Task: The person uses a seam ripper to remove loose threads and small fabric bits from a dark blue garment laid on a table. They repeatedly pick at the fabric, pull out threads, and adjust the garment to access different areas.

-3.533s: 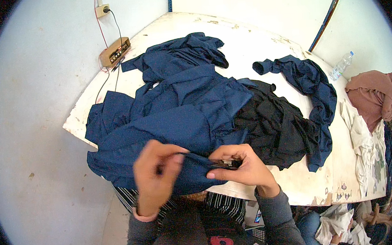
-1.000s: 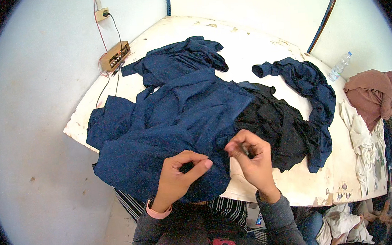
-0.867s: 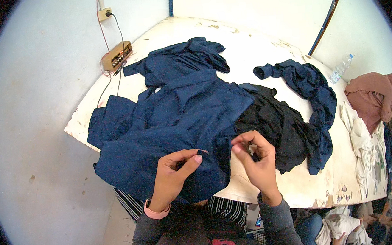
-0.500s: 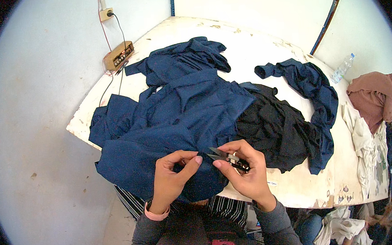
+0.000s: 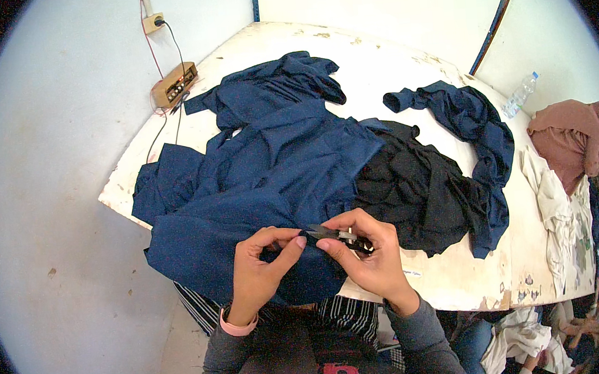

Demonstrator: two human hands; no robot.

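A dark navy garment [image 5: 211, 229] lies bunched along the near edge of the table and hangs over it. My left hand [image 5: 258, 264] pinches at this cloth between thumb and index finger; whatever thin bit sits in the pinch is too small to make out. In my right hand [image 5: 378, 262] is a pair of black-handled thread snips [image 5: 353, 239], squeezed between thumb and fingers. Their blades point left and nearly meet, with the tips right beside my left fingertips.
A white worn table [image 5: 365, 38] bears black cloth [image 5: 419, 184] and another navy garment [image 5: 485, 130] on the right. A power strip [image 5: 175, 84] with cords sits at the left wall. A plastic bottle [image 5: 521, 93] stands far right, near a person in a brown covering [image 5: 566, 134] and white cloth [image 5: 547, 203].
The snips have moved left to my left fingertips, and their blades, spread before, have come together. My left hand keeps its pinch. The whole view has shifted slightly.
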